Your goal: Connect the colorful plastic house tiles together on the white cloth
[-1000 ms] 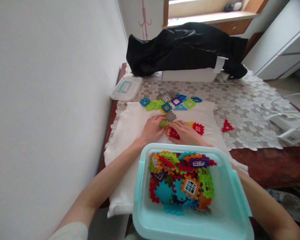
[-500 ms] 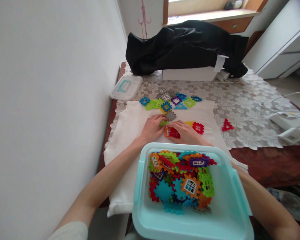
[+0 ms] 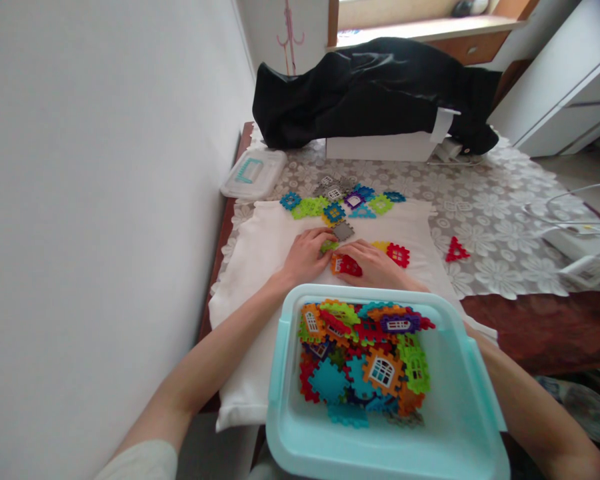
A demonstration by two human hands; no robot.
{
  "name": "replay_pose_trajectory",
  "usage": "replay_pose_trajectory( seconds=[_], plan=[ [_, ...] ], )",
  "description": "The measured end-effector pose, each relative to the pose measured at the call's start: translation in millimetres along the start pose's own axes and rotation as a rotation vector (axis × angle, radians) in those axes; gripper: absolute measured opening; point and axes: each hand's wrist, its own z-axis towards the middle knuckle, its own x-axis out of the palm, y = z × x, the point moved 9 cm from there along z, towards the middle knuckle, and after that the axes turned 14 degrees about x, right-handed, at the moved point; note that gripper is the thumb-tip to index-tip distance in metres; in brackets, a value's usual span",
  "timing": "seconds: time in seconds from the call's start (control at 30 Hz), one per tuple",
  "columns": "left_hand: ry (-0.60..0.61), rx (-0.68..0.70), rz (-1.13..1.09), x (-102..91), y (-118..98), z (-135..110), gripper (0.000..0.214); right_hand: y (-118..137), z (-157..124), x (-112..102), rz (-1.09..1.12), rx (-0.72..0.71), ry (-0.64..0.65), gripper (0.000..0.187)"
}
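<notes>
Left hand covers most of a green plastic tile; only its edge shows. Right hand hides part of a red-and-orange tile, possibly two joined tiles. Right forearm passes behind the teal plastic tub and is cut off by the bottom edge, as is the left sleeve. Lower tiles in the tub lie buried under upper ones. Far tile cluster: details too small to read. Black cloth hides the top of the white box. Window and sill objects cut off by top edge. Device cut off by right edge.
</notes>
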Motion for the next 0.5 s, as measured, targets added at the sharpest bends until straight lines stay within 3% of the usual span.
replay_pose_trajectory(
  seconds=[0.5],
  plan=[
    [0.003,0.010,-0.004,-0.7,-1.3,0.1,0.029,-1.1,-0.8,4.4,-0.018,-0.044,0.011,0.040]
  ],
)
